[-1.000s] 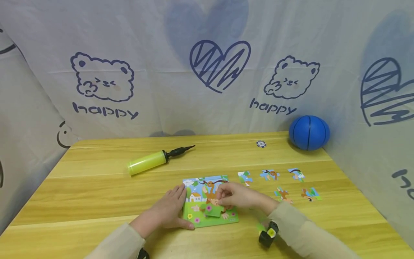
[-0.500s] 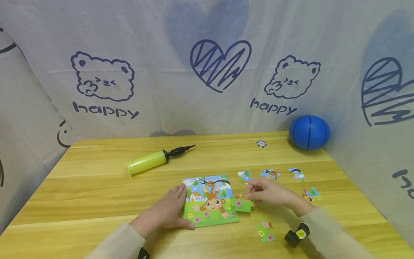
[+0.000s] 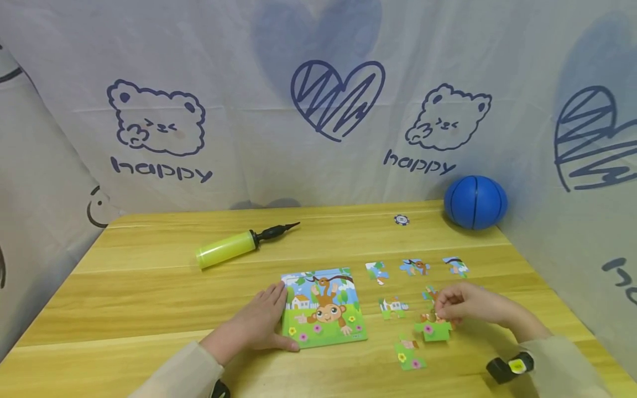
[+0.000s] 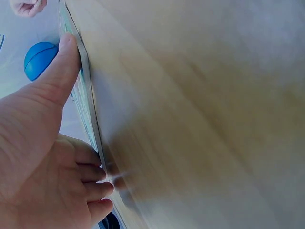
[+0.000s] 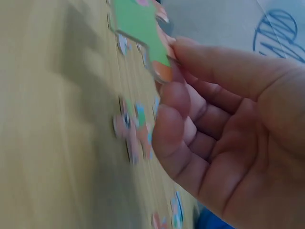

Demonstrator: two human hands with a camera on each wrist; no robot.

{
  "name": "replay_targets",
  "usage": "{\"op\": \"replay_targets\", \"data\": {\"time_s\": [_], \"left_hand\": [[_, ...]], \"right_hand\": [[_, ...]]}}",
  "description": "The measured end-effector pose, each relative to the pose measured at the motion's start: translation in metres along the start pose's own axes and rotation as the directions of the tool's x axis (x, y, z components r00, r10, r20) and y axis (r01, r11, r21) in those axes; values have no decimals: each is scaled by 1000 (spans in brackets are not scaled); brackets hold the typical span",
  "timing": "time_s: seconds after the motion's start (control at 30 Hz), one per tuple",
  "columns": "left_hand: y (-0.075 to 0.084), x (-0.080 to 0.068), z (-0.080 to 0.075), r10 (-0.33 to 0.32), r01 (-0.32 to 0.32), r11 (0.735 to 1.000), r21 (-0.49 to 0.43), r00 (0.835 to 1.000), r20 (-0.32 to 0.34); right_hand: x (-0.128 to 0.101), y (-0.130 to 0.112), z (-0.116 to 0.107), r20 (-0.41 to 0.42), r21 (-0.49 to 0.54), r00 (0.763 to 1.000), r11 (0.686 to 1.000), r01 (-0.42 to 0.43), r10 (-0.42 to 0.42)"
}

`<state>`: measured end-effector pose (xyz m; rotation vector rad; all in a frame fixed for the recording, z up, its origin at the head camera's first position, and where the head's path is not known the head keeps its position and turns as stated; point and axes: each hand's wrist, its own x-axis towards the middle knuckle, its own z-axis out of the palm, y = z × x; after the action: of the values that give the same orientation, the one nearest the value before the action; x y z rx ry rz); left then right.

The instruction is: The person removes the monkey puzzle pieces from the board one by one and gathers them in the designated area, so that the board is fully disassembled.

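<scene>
A square jigsaw puzzle board [image 3: 325, 330] with a monkey picture lies on the table. My left hand [image 3: 254, 323] rests along its left side with the fingers extended; in the left wrist view the thumb [image 4: 59, 71] lies over the board's edge. Right of the board, my right hand [image 3: 473, 305] pinches a green puzzle piece [image 3: 435, 333] with a pink flower. The right wrist view shows that piece [image 5: 136, 24] between thumb and index finger, raised over the tabletop. A brown-and-blue piece [image 3: 429, 292] shows partly behind the right hand.
Loose pieces lie right of the board: a house piece [image 3: 392, 307], a flowered corner piece [image 3: 409, 356] and a back row including a branch piece [image 3: 415, 267]. Farther back are a yellow-green hand pump [image 3: 226, 250], a poker chip [image 3: 401, 220] and a blue ball [image 3: 475, 202].
My right hand has moved right, carrying the green piece from over the board to above the loose pieces, uncovering the board's monkey picture. My left hand has stayed put.
</scene>
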<state>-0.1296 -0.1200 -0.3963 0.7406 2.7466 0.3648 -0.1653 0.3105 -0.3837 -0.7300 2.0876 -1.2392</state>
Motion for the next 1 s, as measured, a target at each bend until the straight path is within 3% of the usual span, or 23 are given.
{"op": "replay_targets", "data": {"time_s": [0.37,0.67,1.0], "left_hand": [[0,0,0,4,-4,1000,11,1000,-3],[1,0,0,-3,3,1000,11,1000,3],[-1,1,0,-4,4,1000,19,1000,7]], "right_hand": [[-22,19,-7,61,-16,998,1000,-11,12],[-26,22,-7,58,21,997,999,-48,46],[-22,23,-8,36,-33,998,998,-54,55]]}}
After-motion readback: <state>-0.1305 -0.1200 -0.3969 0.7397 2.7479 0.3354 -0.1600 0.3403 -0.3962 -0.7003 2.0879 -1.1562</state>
